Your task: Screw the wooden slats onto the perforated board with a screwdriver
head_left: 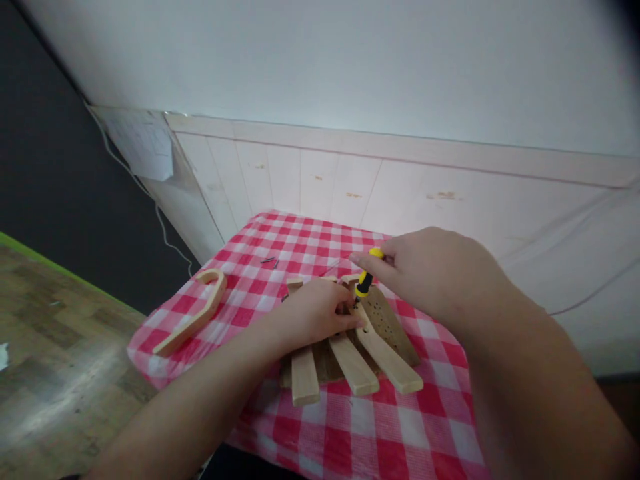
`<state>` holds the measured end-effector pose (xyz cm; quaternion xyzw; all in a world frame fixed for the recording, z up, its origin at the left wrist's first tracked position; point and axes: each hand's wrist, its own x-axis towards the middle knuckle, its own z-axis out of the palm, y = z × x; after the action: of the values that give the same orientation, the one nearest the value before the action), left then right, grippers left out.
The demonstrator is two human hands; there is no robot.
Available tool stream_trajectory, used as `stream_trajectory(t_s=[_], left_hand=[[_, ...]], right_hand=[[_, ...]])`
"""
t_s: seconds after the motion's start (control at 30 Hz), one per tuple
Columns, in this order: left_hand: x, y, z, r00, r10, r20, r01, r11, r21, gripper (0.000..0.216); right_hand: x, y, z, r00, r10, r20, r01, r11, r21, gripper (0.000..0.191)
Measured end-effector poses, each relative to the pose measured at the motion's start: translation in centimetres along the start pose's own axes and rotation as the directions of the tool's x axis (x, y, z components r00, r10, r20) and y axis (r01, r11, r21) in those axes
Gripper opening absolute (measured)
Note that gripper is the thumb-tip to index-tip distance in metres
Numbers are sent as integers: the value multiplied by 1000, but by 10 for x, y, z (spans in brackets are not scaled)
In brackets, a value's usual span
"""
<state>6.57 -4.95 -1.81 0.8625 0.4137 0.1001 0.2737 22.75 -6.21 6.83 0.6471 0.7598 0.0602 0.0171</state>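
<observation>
1. The right hand (425, 267) is reaching in from the side, its fingers closing around the upper end of a yellow-and-black screwdriver (365, 283); the handle is leaning slightly, and its lower end is pointing down at the right wooden piece (395, 367).
2. The left hand (320, 312) is lying across the work, its fingers half curled beside the screwdriver's lower end, with the thumb resting on the right wooden piece. Whether these fingers are pinching a screw there, I cannot tell; the spot is too small and partly covered.
3. The right wooden piece, the middle wooden piece (355, 368) and the left wooden piece (304, 379) are lying side by side on the worktop (345, 430), their straight ends spreading toward the person. Their far ends are partly hiding behind the left hand.
4. A holed board (393, 327) is showing just beside the right wooden piece, which is itself bearing a dark hole below the thumb.
5. The step in hand is apparently fastening: the screwdriver is seemingly working at a screw in the right wooden piece.
6. Such a move is calling for steady downward pressure in line with the shaft, while the left hand is bracing the wood against twisting.
7. Farther off, small metal pins (269, 260) are lying loose on the checked cloth, and a hook-shaped wooden piece (200, 323) is resting near the left edge.
</observation>
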Motion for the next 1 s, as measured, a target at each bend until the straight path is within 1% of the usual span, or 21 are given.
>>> stream_trajectory(t_s=[0.03, 0.07, 0.1, 0.17, 0.2, 0.27, 0.33, 0.4, 0.43, 0.5, 0.53, 0.6, 0.7, 0.77, 0.83, 0.9, 1.0], left_hand=[[0, 0, 0, 1000, 10, 4, -10, 1000, -12, 21], [0, 0, 0, 1000, 15, 7, -15, 1000, -23, 20], [0, 1, -1, 1000, 16, 8, -15, 999, -29, 19], [0, 2, -1, 1000, 7, 12, -6, 1000, -22, 19], [-1, 2, -2, 1000, 2, 17, -2, 1000, -10, 19], [-1, 3, -2, 1000, -2, 22, 2, 1000, 6, 20], [-1, 3, -3, 1000, -12, 19, 12, 1000, -1, 20], [-1, 2, -2, 1000, -20, 11, 20, 1000, -20, 20], [-1, 2, -2, 1000, -20, 8, 20, 1000, -24, 21], [0, 1, -1, 1000, -17, 8, 17, 1000, -15, 23], [0, 0, 0, 1000, -17, 11, 18, 1000, -11, 24], [0, -1, 0, 1000, -10, 21, 10, 1000, -18, 24], [0, -2, -1, 1000, 25, 17, -24, 999, -35, 24], [-1, -2, -1, 999, 30, 14, -30, 999, -17, 23], [0, -1, -2, 1000, 10, 11, -10, 1000, -3, 22], [-1, 1, -2, 1000, -7, 10, 7, 1000, 3, 21], [0, 2, -2, 1000, -12, 2, 12, 1000, 3, 20]], right_hand=[[1, 0, 1, 999, 36, 0, -36, 999, -14, 58], [2, 0, 1, 999, 32, -3, -32, 999, 3, 54], [3, 0, 2, 1000, -4, -7, 4, 999, 51, 47], [2, 3, 3, 993, -118, -17, 119, 974, 192, 33], [1, 6, 3, 986, -164, -23, 165, 953, 254, 29], [-1, 10, 1, 977, -214, -14, 207, 924, 322, 27], [-2, 13, -3, 975, -217, 55, 190, 933, 305, 26], [-1, 13, -6, 982, -146, 121, 121, 973, 196, 29], [-1, 12, -7, 988, -88, 128, 72, 990, 123, 37], [0, 5, -6, 998, 26, 57, -27, 1000, 12, 54], [0, 1, -5, 999, 49, 16, -49, 999, -1, 58], [-1, -8, -2, 1000, 16, -19, -15, 998, 60, 56], [-4, -15, 2, 996, -92, 4, 89, 978, 189, 36], [-6, -13, 4, 990, -140, -17, 140, 961, 239, 29], [-6, -7, 4, 984, -166, -65, 177, 951, 252, 27], [-6, 0, 3, 979, -188, -84, 203, 946, 253, 27], [-6, 6, -2, 985, -174, -8, 173, 964, 200, 24]])
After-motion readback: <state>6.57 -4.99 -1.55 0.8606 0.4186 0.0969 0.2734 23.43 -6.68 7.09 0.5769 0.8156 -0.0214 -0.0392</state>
